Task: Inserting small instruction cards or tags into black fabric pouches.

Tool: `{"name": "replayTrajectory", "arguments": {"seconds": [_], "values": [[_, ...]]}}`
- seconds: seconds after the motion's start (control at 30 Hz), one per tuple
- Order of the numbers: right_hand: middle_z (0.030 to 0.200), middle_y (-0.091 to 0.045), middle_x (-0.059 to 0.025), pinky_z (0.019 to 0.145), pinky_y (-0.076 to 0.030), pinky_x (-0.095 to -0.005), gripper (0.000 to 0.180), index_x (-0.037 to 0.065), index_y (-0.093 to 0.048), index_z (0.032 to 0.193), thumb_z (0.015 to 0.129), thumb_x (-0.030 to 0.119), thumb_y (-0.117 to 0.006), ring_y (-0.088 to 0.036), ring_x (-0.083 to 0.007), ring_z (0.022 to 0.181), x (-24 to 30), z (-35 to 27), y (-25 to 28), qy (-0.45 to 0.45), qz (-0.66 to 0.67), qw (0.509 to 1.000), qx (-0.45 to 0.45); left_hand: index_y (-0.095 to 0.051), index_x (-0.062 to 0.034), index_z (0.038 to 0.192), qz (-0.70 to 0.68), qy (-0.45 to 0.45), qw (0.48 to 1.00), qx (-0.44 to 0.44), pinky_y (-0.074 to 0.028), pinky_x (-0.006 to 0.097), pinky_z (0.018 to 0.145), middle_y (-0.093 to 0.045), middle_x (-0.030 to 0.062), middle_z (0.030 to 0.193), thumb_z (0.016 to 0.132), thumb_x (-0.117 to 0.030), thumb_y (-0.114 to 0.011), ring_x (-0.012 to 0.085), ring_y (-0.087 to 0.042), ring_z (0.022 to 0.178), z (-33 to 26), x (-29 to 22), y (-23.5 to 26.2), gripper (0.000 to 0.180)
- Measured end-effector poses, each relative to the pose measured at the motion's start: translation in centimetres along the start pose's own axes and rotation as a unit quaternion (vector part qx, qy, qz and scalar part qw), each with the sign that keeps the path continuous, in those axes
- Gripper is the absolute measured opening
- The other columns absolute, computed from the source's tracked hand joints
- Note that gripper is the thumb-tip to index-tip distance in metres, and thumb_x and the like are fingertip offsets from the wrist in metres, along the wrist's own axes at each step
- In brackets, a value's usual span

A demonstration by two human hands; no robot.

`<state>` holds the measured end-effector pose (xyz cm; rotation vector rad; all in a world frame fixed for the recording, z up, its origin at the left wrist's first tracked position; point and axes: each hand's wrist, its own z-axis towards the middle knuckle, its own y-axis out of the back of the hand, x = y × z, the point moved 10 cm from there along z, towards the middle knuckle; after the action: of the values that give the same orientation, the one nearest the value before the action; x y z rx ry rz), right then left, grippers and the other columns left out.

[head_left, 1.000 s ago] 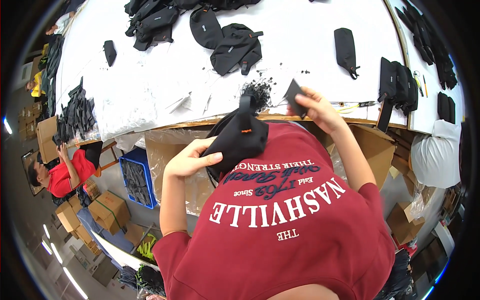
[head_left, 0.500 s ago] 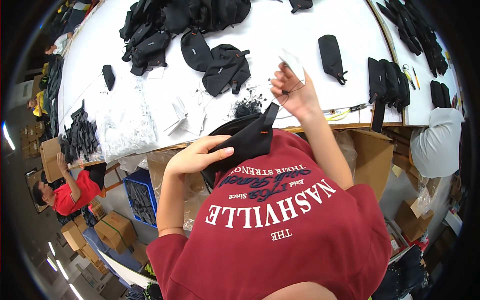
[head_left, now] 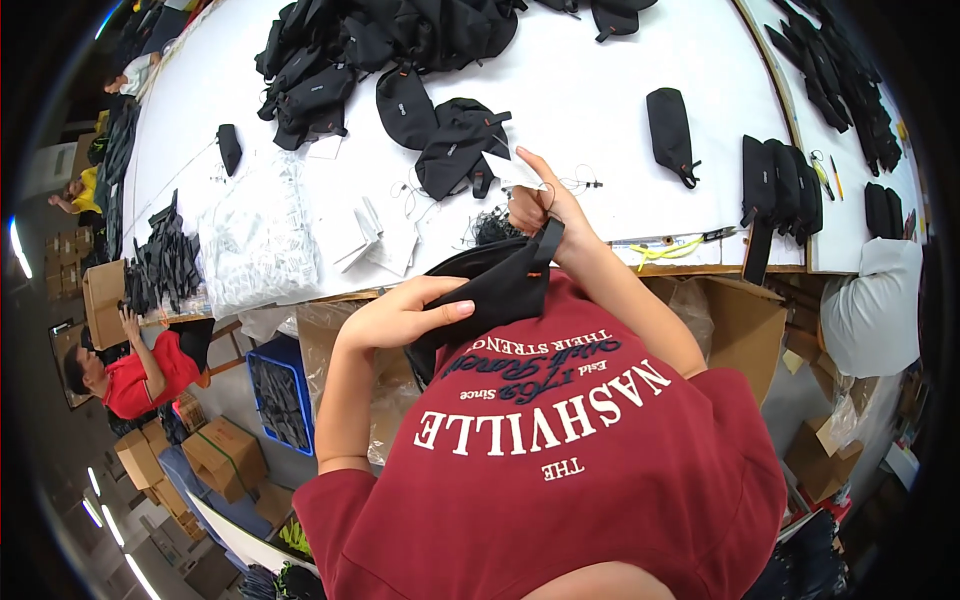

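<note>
Bright, even overhead light, sharp centre, strong fisheye bending and dark vignette at the rim.

Packages/labels only:
- White tag (head_left: 517, 170), small flat paper piece, pinched in right hand (head_left: 540, 210) at 12 o'clock, over the worktop (head_left: 620, 60) edge.
- Loose white cards (head_left: 375, 238) on worktop, 10 o'clock of that hand.
- Heap of clear plastic bags (head_left: 258, 240), 9 o'clock, worktop's near edge.
- Brown cardboard boxes: open one (head_left: 740, 330) under worktop at 3 o'clock; one (head_left: 103, 298) at far 9; taped stack (head_left: 222, 455) on floor at 7.
- Blue crate (head_left: 283, 395), 8 o'clock.
</note>
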<state>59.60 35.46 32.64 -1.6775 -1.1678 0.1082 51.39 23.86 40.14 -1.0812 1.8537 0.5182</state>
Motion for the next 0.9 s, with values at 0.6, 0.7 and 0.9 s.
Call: {"name": "replayTrajectory", "arguments": {"seconds": [0.6,0.7,0.9], "values": [[0.054,-0.06,-0.008,0.048,-0.044,-0.0329,0.023,0.016,-0.075,0.08,0.076,0.038,-0.069,-0.056,-0.0229,0.046,7.3,-5.9,-8.8,0.301,-0.785,0.534,0.093,-0.06,0.0008,0.085,0.362,-0.274,0.837,-0.305,-0.048,0.039,0.087,-0.045,0.0152,0.134,0.072,-0.003,-0.07,0.0351,-0.055,0.108,0.4,-7.9,1.9,0.018],[0.06,-0.062,-0.0112,0.056,-0.048,-0.0381,0.032,0.013,-0.073,0.074,0.081,0.041,-0.062,-0.061,-0.0297,0.057,4.0,-5.1,-7.0,0.191,-0.848,0.474,0.138,-0.061,-0.0032,0.086,0.443,-0.325,0.802,-0.235,-0.044,0.039,0.09,-0.056,0.0123,0.111,0.069,-0.003,-0.07,0.0312,-0.053,0.106,1.9,-6.4,0.1,0.02],[0.057,-0.06,-0.0111,0.054,-0.046,-0.0368,0.036,0.011,-0.071,0.072,0.078,0.045,-0.065,-0.059,-0.0308,0.054,3.5,-5.8,-6.2,0.081,-0.787,0.571,0.219,-0.063,-0.0062,0.09,0.349,-0.263,0.881,-0.181,-0.043,0.035,0.076,-0.06,0.008,0.082,0.076,-0.012,-0.068,0.026,-0.056,0.084,3.6,-2.9,2.8,0.017]]}}
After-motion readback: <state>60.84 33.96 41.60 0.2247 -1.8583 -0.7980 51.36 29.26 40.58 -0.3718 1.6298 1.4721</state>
